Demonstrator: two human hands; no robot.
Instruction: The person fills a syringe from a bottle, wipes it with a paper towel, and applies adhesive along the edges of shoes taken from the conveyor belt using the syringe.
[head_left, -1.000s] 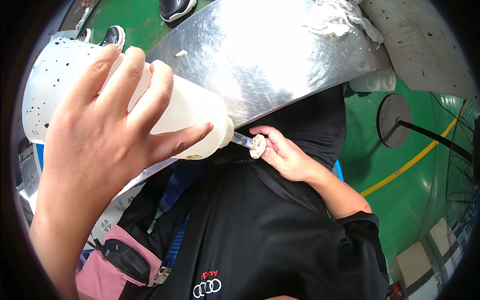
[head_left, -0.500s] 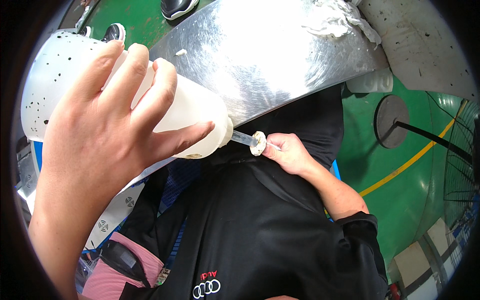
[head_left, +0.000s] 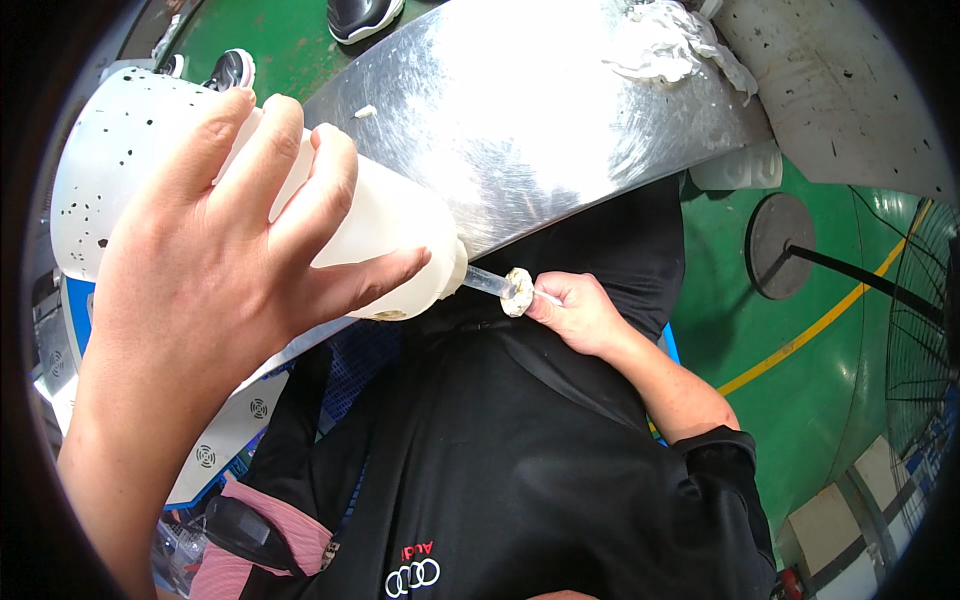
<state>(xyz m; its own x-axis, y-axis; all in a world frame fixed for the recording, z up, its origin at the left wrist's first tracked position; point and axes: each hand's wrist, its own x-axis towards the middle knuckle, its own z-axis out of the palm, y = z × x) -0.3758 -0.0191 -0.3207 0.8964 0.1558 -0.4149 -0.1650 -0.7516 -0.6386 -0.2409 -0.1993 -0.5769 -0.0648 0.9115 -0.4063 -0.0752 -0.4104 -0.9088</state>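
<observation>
A white plastic bottle-like body [head_left: 395,215] lies tilted on its side, its narrow neck toward the middle of the view. My left hand [head_left: 210,240] grips it from above, fingers curled over the top and thumb stretched along the near side. Behind that hand is a wide white round part [head_left: 105,150] with black specks; whether it belongs to the bottle I cannot tell. A clear tube [head_left: 487,281] sticks out of the neck and ends at a crusty, whitish ring [head_left: 518,292]. Just beyond the ring, my right hand [head_left: 578,315] pinches a thin white stick [head_left: 548,298].
A shiny metal bench top [head_left: 420,120] slants behind the bottle, with crumpled white tissue [head_left: 670,45] at its far right and a small white scrap [head_left: 365,112]. A round black stand base [head_left: 782,245] is on the green floor at right, beside a wire fan guard [head_left: 918,350].
The bottle and both hands have shifted very slightly right and down in the view. The grips look the same.
</observation>
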